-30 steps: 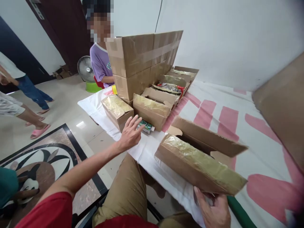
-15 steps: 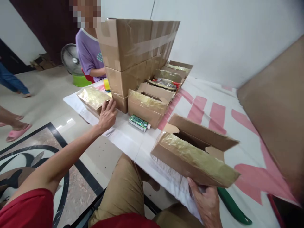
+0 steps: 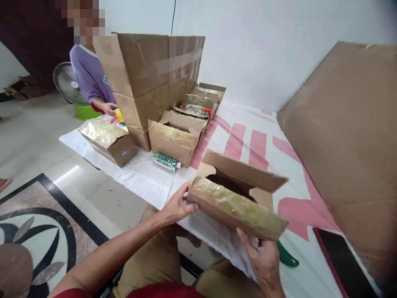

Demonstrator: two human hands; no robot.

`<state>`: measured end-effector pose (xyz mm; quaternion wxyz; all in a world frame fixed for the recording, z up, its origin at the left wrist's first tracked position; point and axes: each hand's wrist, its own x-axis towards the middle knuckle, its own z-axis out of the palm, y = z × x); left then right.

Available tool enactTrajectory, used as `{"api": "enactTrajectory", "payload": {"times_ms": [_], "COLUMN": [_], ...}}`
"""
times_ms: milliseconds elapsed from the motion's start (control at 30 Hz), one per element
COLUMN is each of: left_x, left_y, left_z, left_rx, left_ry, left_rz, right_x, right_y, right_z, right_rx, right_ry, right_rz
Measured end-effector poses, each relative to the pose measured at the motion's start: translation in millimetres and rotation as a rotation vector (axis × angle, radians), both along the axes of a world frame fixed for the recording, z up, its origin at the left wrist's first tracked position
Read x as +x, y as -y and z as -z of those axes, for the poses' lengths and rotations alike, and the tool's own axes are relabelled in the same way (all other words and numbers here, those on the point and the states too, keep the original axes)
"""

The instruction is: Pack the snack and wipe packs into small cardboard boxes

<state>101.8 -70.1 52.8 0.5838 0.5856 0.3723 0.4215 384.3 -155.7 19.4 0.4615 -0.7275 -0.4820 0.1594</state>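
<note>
An open cardboard box [image 3: 217,211] lies in front of me at the table's edge, its lid flaps up and yellowish tape along the near flap. At its left end is my left hand [image 3: 179,205], thumb on the front wall and fingers around the corner. My right hand [image 3: 263,255] holds its lower right side, thumb against the front and the other fingers partly hidden beneath. The inside of the box is dark. A curved green handle [image 3: 287,254] sticks out behind my right hand, the rest of it hidden.
A taped box [image 3: 122,151] stands at the left table edge. A green drink carton [image 3: 166,161] lies before a row of open boxes [image 3: 172,142]. Stacked cartons [image 3: 145,66] partly hide a person [image 3: 89,74]. A phone [image 3: 344,260] and a large cardboard sheet [image 3: 347,136] are right.
My left hand has left the taped box at the left and moved right onto the open box's left end. My right hand stays on that box. The view has turned right.
</note>
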Motion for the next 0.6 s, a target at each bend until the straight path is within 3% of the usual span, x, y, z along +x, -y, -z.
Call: {"api": "enactTrajectory", "payload": {"times_ms": [100, 200, 400, 500, 600], "left_x": [-22, -68, -171, -190, -189], "left_y": [12, 20, 17, 3, -17], "left_z": [0.7, -4.8, -15.7, -7.9, 2.1], "left_rx": [-0.005, -0.055, -0.057, -0.032, -0.002], "left_ry": [-0.031, -0.049, -0.101, -0.108, -0.100], "left_rz": [-0.063, -0.196, -0.482, -0.583, -0.631], "right_x": [-11, -50, -151, -179, -191], "right_y": [13, 8, -45, -70, -84], "right_z": [7.9, 6.5, -0.2, 4.8, 9.8], "right_rx": [0.052, 0.131, 0.189, 0.222, 0.239], "right_ry": [-0.002, -0.056, -0.210, -0.229, -0.215], "right_rz": [-0.043, -0.215, -0.591, -0.628, -0.592]}}
